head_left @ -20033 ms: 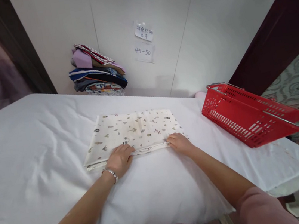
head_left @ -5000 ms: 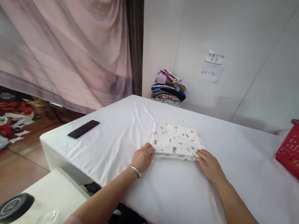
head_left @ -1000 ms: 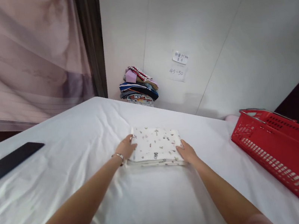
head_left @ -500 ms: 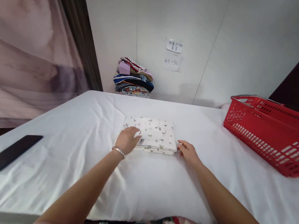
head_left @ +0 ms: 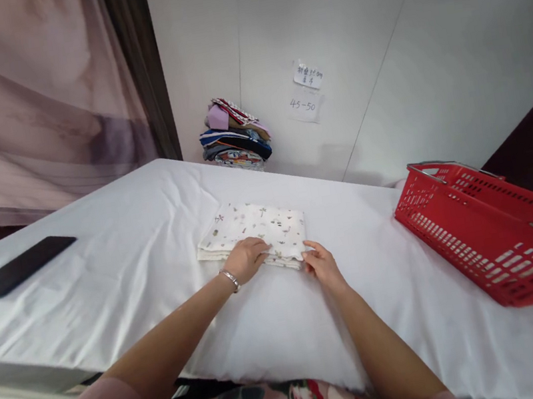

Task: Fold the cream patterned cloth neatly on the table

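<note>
A folded white cloth (head_left: 255,225) with a small scattered print of palm trees and other figures lies in layers on the white-covered table. My left hand (head_left: 246,260), a silver bracelet at its wrist, rests on the cloth's near edge with its fingers stretched toward the right; its thumb is hard to make out. At the near right corner, my right hand (head_left: 323,264) has thumb and fingers closed on the cloth's edge. The layers show along the near side, and at the left they spread slightly apart.
To the right stands a red plastic basket (head_left: 484,232) with a metal handle. A dark flat tablet-like object (head_left: 19,267) lies at the left. Folded clothes (head_left: 235,138) are stacked against the wall, left of two paper notes (head_left: 305,106). A pink curtain (head_left: 27,96) hangs at the left.
My left hand has slid right and nearer along the cloth, uncovering its left end. My right hand has moved in from beside the cloth and taken hold of its near right corner.
</note>
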The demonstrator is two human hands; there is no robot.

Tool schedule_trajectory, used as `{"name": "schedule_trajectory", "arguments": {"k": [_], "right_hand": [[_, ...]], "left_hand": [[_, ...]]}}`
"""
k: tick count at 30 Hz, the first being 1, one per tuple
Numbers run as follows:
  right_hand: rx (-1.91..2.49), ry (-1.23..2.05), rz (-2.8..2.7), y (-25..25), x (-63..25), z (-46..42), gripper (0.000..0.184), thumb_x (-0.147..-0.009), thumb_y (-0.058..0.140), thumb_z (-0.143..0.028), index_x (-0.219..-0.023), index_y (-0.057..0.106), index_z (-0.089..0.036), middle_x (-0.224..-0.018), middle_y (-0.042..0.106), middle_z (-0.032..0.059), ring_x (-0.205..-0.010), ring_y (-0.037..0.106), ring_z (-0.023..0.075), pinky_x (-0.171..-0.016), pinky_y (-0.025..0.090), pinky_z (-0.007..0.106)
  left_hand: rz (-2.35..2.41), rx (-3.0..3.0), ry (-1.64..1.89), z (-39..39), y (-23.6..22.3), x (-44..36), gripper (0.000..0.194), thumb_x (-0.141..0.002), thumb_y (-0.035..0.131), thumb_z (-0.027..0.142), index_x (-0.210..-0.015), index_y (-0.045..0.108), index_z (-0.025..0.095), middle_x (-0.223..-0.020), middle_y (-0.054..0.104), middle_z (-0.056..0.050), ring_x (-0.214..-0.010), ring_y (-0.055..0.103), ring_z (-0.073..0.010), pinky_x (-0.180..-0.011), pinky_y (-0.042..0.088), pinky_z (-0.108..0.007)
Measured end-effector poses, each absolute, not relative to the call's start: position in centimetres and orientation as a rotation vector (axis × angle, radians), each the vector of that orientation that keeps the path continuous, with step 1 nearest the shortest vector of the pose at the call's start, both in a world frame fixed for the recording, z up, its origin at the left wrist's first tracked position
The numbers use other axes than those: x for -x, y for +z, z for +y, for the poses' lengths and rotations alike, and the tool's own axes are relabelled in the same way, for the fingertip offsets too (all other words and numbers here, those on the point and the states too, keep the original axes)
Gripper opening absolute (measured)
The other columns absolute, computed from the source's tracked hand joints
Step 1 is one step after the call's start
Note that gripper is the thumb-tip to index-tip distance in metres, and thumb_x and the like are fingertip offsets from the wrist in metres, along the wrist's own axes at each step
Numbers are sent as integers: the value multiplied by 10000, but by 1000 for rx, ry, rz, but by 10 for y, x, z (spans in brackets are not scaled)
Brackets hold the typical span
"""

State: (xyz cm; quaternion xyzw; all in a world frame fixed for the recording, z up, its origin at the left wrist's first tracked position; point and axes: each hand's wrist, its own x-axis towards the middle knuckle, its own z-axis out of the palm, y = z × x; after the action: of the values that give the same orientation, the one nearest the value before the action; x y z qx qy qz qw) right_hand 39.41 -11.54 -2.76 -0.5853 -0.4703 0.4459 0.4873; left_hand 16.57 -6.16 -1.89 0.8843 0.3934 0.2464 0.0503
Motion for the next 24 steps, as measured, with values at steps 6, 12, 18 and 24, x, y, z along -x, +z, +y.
{"name": "schedule_trajectory", "arguments": {"k": [6, 12, 18, 24], "right_hand": [[1514, 964, -1337, -30, -403, -118, 430, -712, 550, -328, -1118, 542, -184, -549, 525, -65, -423, 458, 93, -447, 371, 216], [1637, 717, -1604, -32, -406, -124, 364, -806, 444, -367, -1113, 573, -222, -745, 611, -1, -586, 535, 137, -588, 450, 274], [1511, 286, -1962, -29, -404, -126, 337, -829, 447, -327, -1107, 618, -245, -1191, 552, 67, -1117, 480, 219, -945, 410, 346], [1467, 455, -2043, -34, -407, -121, 343, -825, 417, -271, -1107, 609, -238, -1152, 570, 45, -1004, 552, 188, -891, 454, 327]], "left_hand": [[1217, -2737, 687, -65, -14, -151, 268, -875, 406, 246, -1020, 628, 205, -1037, 639, -78, -984, 553, -216, -857, 422, -389], [1385, -2732, 644, -58, -12, -110, 276, -875, 412, 290, -1027, 631, 221, -1076, 642, -68, -1042, 535, -227, -907, 394, -400], [1528, -2652, 715, -60, -12, -79, 297, -858, 391, 267, -1024, 633, 221, -1091, 644, -70, -1063, 533, -221, -942, 384, -409], [1710, -2612, 776, -62, -17, -58, 292, -866, 365, 247, -977, 633, 216, -1028, 662, -72, -1014, 553, -222, -907, 390, -406]]}}
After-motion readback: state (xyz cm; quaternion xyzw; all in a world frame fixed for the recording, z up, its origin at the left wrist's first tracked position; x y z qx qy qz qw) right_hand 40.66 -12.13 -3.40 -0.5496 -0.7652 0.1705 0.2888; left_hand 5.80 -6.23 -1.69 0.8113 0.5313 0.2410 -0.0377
